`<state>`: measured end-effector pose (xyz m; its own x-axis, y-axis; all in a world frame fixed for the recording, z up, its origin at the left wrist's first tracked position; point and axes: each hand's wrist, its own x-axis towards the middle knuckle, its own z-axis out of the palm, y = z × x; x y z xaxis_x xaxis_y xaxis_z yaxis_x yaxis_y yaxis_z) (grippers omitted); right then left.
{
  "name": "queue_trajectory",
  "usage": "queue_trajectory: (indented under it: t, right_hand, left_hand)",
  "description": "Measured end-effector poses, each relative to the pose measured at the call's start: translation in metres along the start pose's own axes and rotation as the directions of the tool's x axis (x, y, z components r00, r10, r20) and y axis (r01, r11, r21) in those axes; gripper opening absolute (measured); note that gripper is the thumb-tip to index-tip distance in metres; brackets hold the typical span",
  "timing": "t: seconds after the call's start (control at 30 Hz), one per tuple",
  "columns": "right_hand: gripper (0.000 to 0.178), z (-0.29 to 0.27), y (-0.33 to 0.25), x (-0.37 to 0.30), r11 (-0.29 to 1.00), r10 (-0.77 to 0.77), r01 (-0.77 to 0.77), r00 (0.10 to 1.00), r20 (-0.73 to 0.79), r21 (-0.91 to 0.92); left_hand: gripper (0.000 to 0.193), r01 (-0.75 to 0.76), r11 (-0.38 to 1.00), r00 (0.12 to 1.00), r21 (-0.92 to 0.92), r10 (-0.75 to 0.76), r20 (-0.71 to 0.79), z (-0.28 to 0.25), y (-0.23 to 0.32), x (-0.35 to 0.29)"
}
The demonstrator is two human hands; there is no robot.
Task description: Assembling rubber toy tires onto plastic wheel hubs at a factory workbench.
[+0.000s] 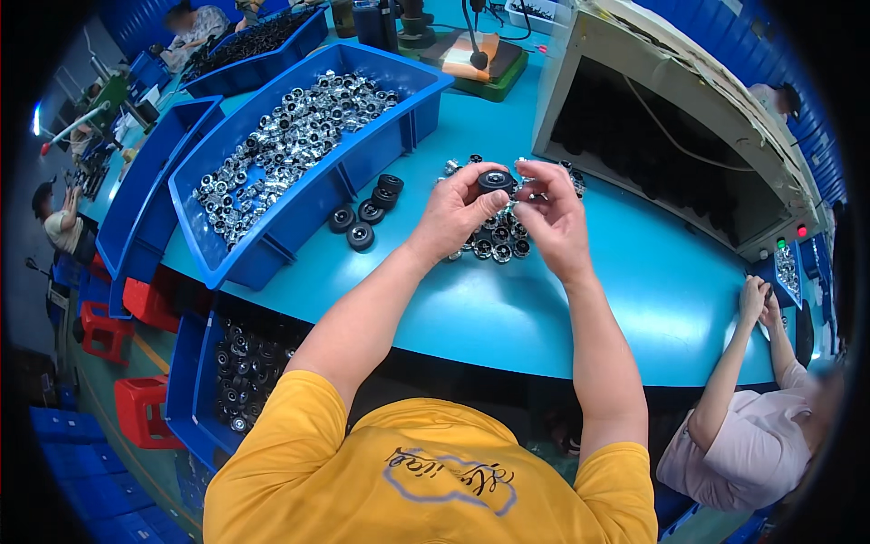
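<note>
Left hand (450, 218) fingers pinch black wheel (495, 180). Right hand (561, 227) curls beside wheel, grip indeterminable. Steady support advisable.

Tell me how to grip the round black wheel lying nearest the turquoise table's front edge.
Pinch the round black wheel by opposite sides of its tread, probably from the near right: it seems to lie hub up, and other black wheels crowd its far and left sides.

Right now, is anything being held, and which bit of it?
Yes: the left grip holds a black wheel by its outer edge, thumb on the near side. Whether the right grip holds anything, I can't tell.
</note>
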<state>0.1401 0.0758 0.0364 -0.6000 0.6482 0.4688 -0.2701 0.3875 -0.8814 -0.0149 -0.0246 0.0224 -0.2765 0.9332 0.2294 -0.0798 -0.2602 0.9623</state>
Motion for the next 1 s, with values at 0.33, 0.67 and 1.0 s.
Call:
queue_trajectory:
  t: [0.33, 0.67, 1.0]
  right_hand:
    - [0.029, -0.007, 0.011, -0.002, 0.889, 0.347, -0.361, 0.932, 0.100, 0.283]
    - [0.031, -0.007, 0.020, -0.004, 0.820, 0.432, -0.450, 0.892, 0.135, 0.354]
    - [0.033, -0.006, 0.017, -0.002, 0.836, 0.397, -0.399, 0.914, 0.087, 0.377]
  left_hand:
    - [0.044, -0.033, 0.999, 0.998, 0.024, 0.034, -0.049, -0.005, -0.016, 0.006]
    - [0.033, 0.049, 0.998, 0.997, 0.040, -0.047, -0.066, 0.005, 0.001, -0.001]
    - [0.059, -0.035, 0.996, 0.998, -0.079, 0.039, 0.049, 0.007, -0.006, 0.000]
